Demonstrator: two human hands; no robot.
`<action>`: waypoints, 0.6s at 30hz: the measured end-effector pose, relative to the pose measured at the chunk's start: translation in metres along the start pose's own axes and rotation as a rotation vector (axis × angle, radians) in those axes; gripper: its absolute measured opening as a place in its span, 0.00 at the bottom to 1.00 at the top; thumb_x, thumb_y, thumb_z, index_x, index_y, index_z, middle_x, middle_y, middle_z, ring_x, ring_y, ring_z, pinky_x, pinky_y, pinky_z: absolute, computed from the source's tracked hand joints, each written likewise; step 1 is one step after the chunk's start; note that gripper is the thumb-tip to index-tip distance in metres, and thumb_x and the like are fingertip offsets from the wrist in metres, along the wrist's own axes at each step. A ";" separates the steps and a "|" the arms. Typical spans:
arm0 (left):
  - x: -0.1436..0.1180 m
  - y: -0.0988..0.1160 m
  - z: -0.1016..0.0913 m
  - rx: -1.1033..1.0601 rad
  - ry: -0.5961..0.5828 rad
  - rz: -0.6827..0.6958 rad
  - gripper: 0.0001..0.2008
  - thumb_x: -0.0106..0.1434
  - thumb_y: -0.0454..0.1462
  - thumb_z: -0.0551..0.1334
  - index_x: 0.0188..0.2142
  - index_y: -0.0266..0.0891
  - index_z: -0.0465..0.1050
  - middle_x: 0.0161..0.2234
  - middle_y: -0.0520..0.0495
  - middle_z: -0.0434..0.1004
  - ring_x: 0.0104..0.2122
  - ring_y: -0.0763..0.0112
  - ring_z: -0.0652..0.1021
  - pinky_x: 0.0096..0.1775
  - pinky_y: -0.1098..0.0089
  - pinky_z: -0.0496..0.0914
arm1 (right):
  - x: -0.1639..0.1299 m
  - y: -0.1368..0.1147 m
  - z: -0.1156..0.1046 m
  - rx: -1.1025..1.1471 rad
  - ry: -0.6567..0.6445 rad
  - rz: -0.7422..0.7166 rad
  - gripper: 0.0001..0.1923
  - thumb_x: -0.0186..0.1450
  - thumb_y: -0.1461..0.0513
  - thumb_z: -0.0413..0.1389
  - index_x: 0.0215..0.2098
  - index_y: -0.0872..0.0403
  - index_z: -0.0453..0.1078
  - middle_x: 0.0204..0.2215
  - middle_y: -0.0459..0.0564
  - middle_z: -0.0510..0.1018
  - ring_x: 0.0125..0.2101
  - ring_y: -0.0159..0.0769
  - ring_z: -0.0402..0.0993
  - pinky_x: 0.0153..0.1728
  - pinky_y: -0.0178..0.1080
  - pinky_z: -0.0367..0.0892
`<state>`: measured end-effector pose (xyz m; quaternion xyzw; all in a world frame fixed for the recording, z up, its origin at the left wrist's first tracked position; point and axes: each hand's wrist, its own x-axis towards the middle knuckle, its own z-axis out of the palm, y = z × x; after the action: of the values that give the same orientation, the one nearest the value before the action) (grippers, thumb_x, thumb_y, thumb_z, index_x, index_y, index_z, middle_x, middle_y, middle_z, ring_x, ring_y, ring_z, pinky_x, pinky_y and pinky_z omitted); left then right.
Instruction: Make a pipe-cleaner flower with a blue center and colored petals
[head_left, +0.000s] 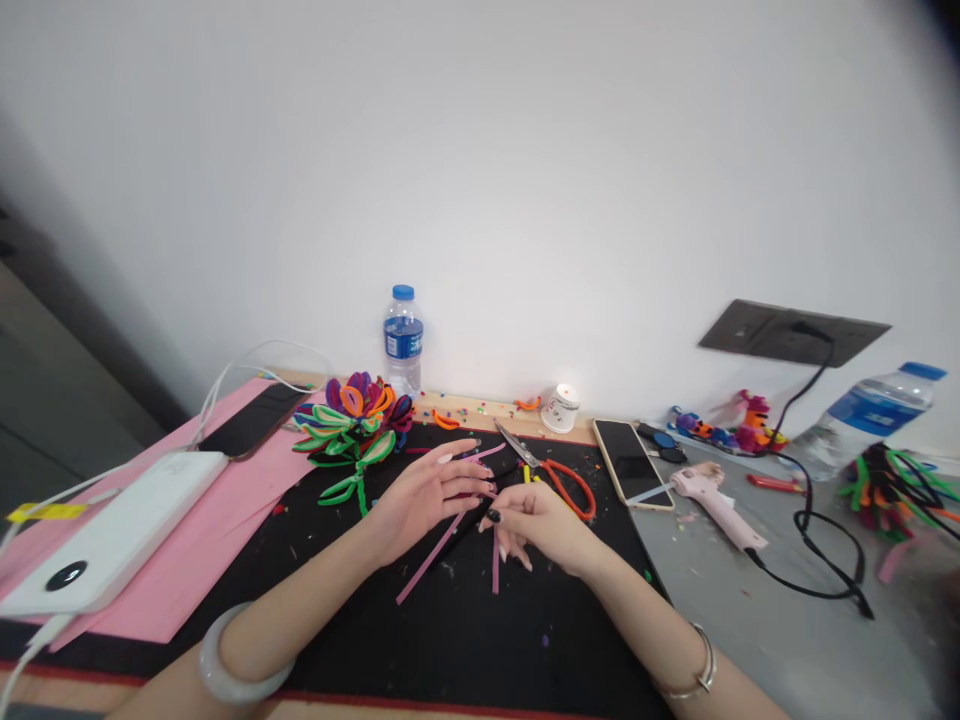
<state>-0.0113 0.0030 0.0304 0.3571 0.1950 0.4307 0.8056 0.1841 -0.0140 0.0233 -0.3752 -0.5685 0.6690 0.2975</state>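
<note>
My left hand [431,490] is palm inward above the black mat, its fingers stretched out and slightly apart. A pink pipe cleaner [429,562] runs slantwise behind those fingers; whether they touch it I cannot tell. Just to the right, my right hand [541,522] is closed in a pinch, with a second pink length of pipe cleaner [496,565] hanging below its fingers. Whether the two lengths join is hidden by my hands. Orange-handled scissors [568,487] lie open-bladed behind my right hand. Left of my hands stands a bunch of colourful pipe-cleaner flowers [358,425].
Pink sheets [187,550] at left carry a white power bank [120,520] and a dark phone [255,420]. A water bottle [403,345] and small white cup [561,408] stand by the wall. Rightward lie a phone [634,460], a corded pink glue gun [724,510] and another bottle [862,415].
</note>
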 end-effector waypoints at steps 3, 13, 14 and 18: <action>0.003 0.002 -0.006 0.028 0.182 0.107 0.15 0.57 0.37 0.58 0.44 0.38 0.66 0.35 0.43 0.74 0.34 0.66 0.75 0.40 0.64 0.67 | 0.003 0.000 -0.011 0.107 0.155 -0.075 0.11 0.59 0.57 0.54 0.29 0.59 0.70 0.15 0.44 0.71 0.12 0.22 0.59 0.12 0.26 0.54; 0.008 -0.004 -0.008 0.425 0.276 0.135 0.17 0.51 0.37 0.63 0.42 0.37 0.69 0.35 0.44 0.74 0.21 0.77 0.71 0.26 0.73 0.65 | 0.002 -0.011 -0.017 0.466 0.134 -0.139 0.29 0.62 0.46 0.39 0.42 0.58 0.68 0.38 0.59 0.73 0.29 0.34 0.69 0.29 0.36 0.65; 0.008 -0.008 -0.005 0.487 0.195 0.091 0.20 0.51 0.37 0.64 0.44 0.37 0.68 0.37 0.43 0.74 0.21 0.76 0.72 0.25 0.73 0.65 | 0.001 -0.012 -0.014 0.477 0.093 -0.127 0.30 0.61 0.45 0.39 0.43 0.58 0.67 0.40 0.60 0.72 0.31 0.35 0.69 0.30 0.36 0.65; 0.003 -0.021 0.003 0.634 -0.020 -0.019 0.15 0.49 0.35 0.65 0.39 0.37 0.71 0.31 0.46 0.75 0.22 0.73 0.73 0.25 0.72 0.66 | -0.002 -0.014 -0.001 0.503 -0.053 -0.095 0.33 0.61 0.43 0.36 0.45 0.59 0.66 0.41 0.60 0.72 0.33 0.37 0.69 0.31 0.38 0.65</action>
<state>0.0035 -0.0035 0.0164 0.5928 0.3148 0.3374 0.6601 0.1857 -0.0127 0.0377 -0.2449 -0.4088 0.7842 0.3975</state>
